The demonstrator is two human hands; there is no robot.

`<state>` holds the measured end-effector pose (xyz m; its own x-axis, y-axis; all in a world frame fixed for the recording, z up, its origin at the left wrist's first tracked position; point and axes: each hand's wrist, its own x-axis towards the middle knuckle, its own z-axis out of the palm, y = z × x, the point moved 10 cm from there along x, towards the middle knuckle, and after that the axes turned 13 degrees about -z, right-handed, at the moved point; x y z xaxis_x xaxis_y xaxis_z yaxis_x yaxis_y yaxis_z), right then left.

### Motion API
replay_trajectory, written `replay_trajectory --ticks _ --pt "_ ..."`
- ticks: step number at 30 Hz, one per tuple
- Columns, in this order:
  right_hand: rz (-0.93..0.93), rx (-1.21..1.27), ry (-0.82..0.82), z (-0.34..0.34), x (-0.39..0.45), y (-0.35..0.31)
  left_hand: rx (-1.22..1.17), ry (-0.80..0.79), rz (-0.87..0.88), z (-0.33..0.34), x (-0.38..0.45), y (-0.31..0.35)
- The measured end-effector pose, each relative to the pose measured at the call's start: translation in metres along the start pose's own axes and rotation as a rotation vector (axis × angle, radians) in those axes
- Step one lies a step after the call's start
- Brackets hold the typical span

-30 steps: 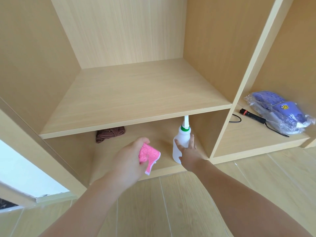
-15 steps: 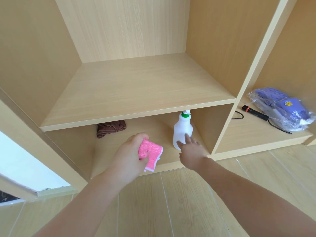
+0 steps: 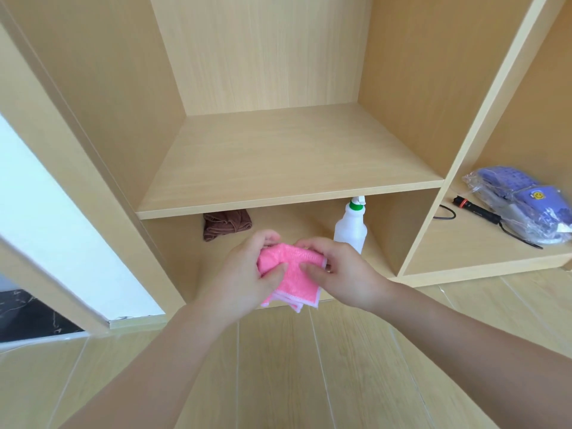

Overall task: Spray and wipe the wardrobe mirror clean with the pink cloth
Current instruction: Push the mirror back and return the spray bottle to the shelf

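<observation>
Holding the pink cloth (image 3: 289,275) between them, both hands are closed on it in front of the low shelf of the wardrobe (image 3: 288,168). The left hand (image 3: 247,274) pinches the cloth's left side and the right hand (image 3: 340,270) pinches its right side. The cloth is folded, with white edges hanging down. Behind the right hand, a white spray bottle (image 3: 351,226) with a green collar stands upright on the low shelf. A brown cloth (image 3: 226,224) lies further back on the left. A torch (image 3: 476,209) and a plastic bag (image 3: 523,202) sit in the next space on the right.
</observation>
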<state>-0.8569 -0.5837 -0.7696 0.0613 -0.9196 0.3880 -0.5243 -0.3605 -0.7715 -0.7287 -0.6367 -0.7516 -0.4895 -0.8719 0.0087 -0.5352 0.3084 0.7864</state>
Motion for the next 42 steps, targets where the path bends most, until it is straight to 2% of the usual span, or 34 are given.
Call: replay_trajectory --ticks 5,8,11,14,18,21,25,28,31,34,37,40,42 --pt "-0.048 -0.075 0.156 -0.027 0.001 -0.017 -0.101 0.091 -0.001 -0.018 0.005 -0.009" --pt "-0.122 -0.15 0.183 -0.029 0.004 -0.027 -0.1 0.147 0.11 -0.021 0.002 0.003" --pt "-0.073 -0.107 0.019 -0.015 0.006 -0.025 -0.107 0.127 0.134 -0.018 0.004 0.004" --pt "-0.085 -0.295 -0.184 -0.004 0.003 -0.027 -0.03 0.014 0.033 -0.006 0.008 -0.006" --pt "-0.085 -0.478 -0.228 -0.004 0.001 -0.023 0.128 -0.055 -0.026 0.004 0.008 -0.009" --pt "-0.068 -0.416 -0.258 0.001 -0.001 -0.015 0.103 -0.008 0.039 0.0 0.007 -0.001" --pt "-0.012 -0.297 -0.329 0.018 -0.003 -0.009 0.077 0.144 0.111 -0.015 0.008 0.01" --pt "-0.039 -0.395 -0.218 0.02 0.008 -0.014 0.102 0.153 0.089 -0.011 0.011 0.013" --pt "-0.042 -0.261 -0.025 0.009 0.015 -0.024 0.087 0.102 0.04 -0.008 0.016 0.009" --pt "0.063 -0.109 0.0 0.001 0.018 -0.017 -0.02 -0.082 -0.009 -0.001 0.018 -0.001" --pt "0.073 0.058 0.026 -0.007 0.022 -0.021 0.08 -0.075 -0.039 0.001 0.02 -0.014" --pt "0.094 0.166 0.072 -0.013 0.021 -0.02 -0.04 -0.154 -0.217 0.014 0.02 -0.043" --pt "0.123 0.17 0.095 -0.018 0.018 -0.013 -0.04 -0.195 -0.277 0.021 0.019 -0.056"
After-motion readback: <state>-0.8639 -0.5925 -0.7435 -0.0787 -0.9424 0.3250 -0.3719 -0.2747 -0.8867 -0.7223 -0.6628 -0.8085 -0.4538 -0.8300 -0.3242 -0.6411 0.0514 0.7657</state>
